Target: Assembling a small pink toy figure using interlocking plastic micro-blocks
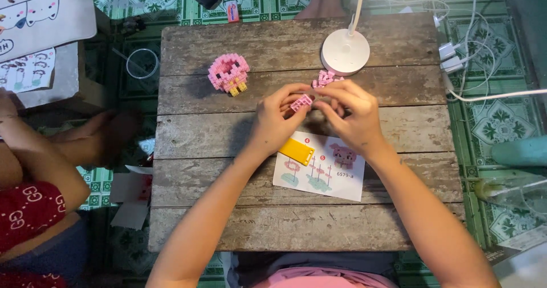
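Head view is showing both hands meeting over the wooden table [188, 88]. Left hand [277, 120] and right hand [348, 117] are pinching 1 small pink brick piece [302, 102] between curled fingertips; pressing squarely, studs aligned, is likely helping. Instruction sheet [325, 177] is lying below.

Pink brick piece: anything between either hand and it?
No. Both hands already pinch the pink brick piece: left hand from its left, right hand from its right, above the wooden table. The yellow tool on the instruction sheet sits nearer the body, clear.
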